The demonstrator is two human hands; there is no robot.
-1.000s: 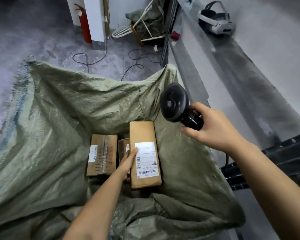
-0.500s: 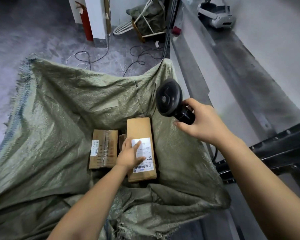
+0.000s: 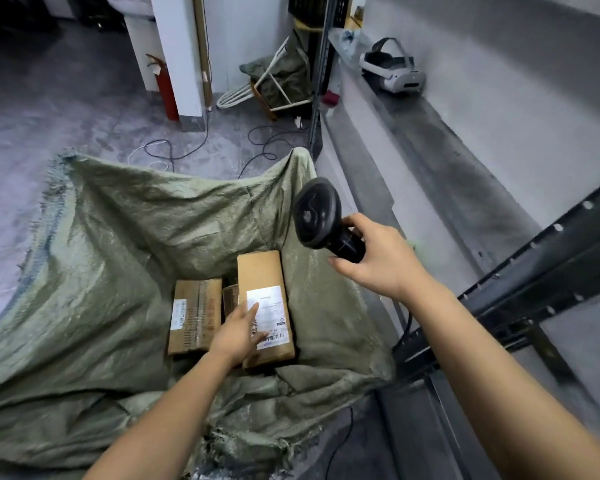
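Down in the green sack, the labelled box lies with its long axis pointing away from the person. Flat-fingered, the left hand rests on its near label corner. Up and to the right, the right hand grips the scanner, aimed down toward the label.

Your left hand moves off the left edge of the tall box and onto its top. A second ago only the fingertips touch the side of the label; now the fingers lie spread over its lower left part, covering some of the barcode. Your head tips up, so the sack sits lower in view and more floor shows beyond it.
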